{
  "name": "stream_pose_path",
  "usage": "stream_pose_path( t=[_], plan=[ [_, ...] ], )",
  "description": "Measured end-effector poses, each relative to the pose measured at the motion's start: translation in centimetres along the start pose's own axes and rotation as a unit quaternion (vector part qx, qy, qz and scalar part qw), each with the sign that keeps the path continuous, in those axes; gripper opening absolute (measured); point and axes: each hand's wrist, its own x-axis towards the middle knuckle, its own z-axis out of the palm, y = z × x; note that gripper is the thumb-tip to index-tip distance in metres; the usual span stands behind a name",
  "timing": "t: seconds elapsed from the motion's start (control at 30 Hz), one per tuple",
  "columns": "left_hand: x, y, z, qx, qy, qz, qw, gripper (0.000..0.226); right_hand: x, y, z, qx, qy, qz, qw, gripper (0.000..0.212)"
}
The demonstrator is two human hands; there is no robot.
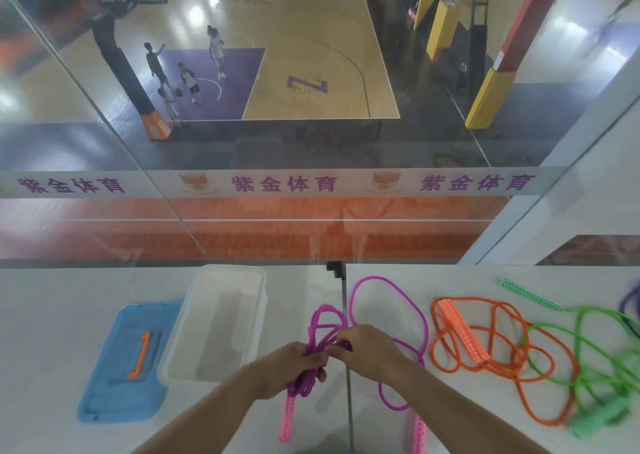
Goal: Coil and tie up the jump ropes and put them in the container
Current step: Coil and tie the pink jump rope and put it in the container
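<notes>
My left hand grips a bundle of folded loops of the purple jump rope above the white table. My right hand pinches a strand of the same rope right beside it. One pink handle hangs below my left hand; the other pink handle lies near the front edge. A loose purple loop trails over the table behind my right hand. The clear plastic container stands left of my hands, with nothing inside.
A blue lid with an orange latch lies left of the container. An orange jump rope and a green one sprawl on the right. A dark purple rope shows at the right edge. A glass wall rises behind the table.
</notes>
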Motion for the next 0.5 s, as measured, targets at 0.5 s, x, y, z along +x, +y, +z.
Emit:
stream_pose_path(
  t=[0.5],
  plan=[
    [-1.9, -2.2, -9.3, -0.429, 0.287, 0.042, 0.856, 0.009, -1.7, 7.7, -1.6, 0.16, 0.056, 0.116, 0.979, 0.027]
  ],
)
